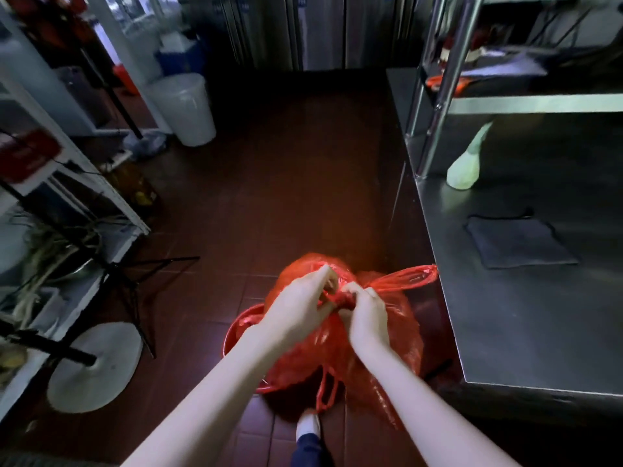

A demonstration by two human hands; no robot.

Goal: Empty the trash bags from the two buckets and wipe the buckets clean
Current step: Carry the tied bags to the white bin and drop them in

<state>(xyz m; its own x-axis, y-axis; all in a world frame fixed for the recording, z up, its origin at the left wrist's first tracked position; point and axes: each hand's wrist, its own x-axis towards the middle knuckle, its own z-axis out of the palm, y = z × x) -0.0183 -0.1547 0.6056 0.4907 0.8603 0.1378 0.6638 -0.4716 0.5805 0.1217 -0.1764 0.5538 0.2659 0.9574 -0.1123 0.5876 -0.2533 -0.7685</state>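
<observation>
The red trash bag (377, 335) sits bulging in its red bucket (241, 326) on the floor beside the steel counter (526, 332). Left hand (296, 310) and right hand (365, 315) both pinch its gathered neck, apparently knotting it so nothing spills on lifting.

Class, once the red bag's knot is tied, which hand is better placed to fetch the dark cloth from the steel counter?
Probably the right hand: the dark cloth lies on the steel counter on the right, while the left hand is farther away.
</observation>
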